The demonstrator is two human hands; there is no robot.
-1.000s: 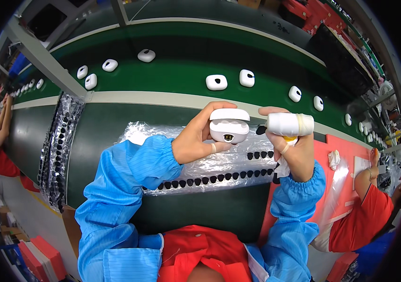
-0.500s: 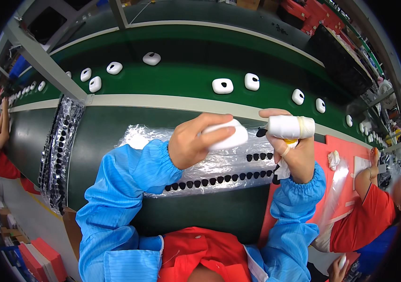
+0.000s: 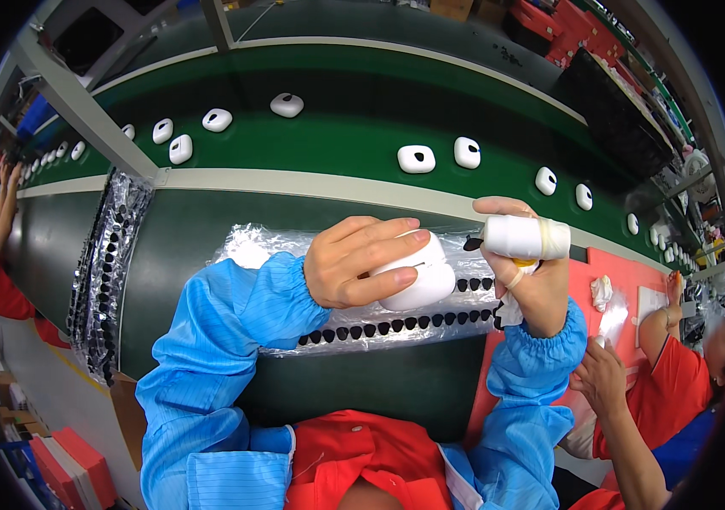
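My left hand (image 3: 361,262) is wrapped round a rounded white plastic housing (image 3: 420,287), its glossy side up and a seam line showing. To the right, my right hand (image 3: 532,285) grips a white cylinder (image 3: 515,236) with a yellowish band round one end; something yellow shows beneath it. A small black piece (image 3: 472,244) sticks out at the cylinder's left end, near the housing but apart from it. Beneath both hands lies a clear plastic sheet (image 3: 354,310) with rows of small black pads (image 3: 396,325).
Beyond the table edge runs a green conveyor belt (image 3: 328,144) carrying several white housings (image 3: 417,159). Another sheet of black pads (image 3: 109,272) hangs at the left, beside a metal post (image 3: 82,110). A pink mat (image 3: 622,272) and a co-worker's hand (image 3: 605,374) are at the right.
My left hand has turned and lowered the white housing slightly. The housings on the belt have shifted a little to the right. A co-worker's hand has moved up at the right.
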